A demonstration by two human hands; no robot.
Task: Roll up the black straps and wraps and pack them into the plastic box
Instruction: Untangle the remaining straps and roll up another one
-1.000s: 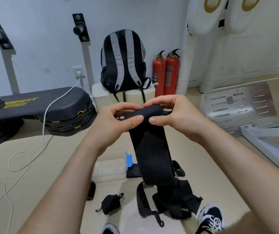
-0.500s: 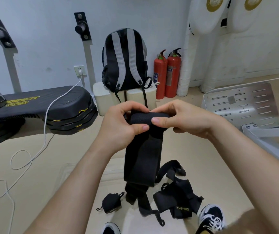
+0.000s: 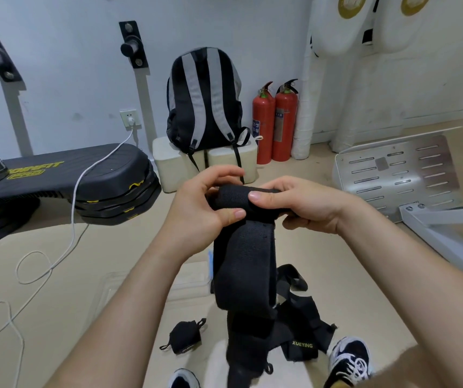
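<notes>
I hold a wide black wrap (image 3: 244, 264) in front of me, its top end rolled into a thick coil between both hands. My left hand (image 3: 202, 208) pinches the coil's left end, thumb underneath. My right hand (image 3: 300, 205) grips the right end, thumb pressed on top. The loose tail hangs down toward the floor. Below it lies a heap of black straps (image 3: 303, 334) marked XUEYING. A small rolled wrap (image 3: 184, 337) lies on the floor to the left. The clear plastic box (image 3: 185, 284) with a blue clip sits on the floor, mostly hidden behind my left forearm.
Black step platforms (image 3: 84, 183) and a white cable (image 3: 65, 239) lie to the left. A backpack (image 3: 205, 99) on white blocks and two red fire extinguishers (image 3: 276, 121) stand at the wall. A metal plate (image 3: 395, 175) and frame sit right. My shoes (image 3: 350, 359) show at the bottom.
The coil at the top has grown thicker as both hands turned it, and the hanging tail has shortened and risen. The wrap now covers more of the box.
</notes>
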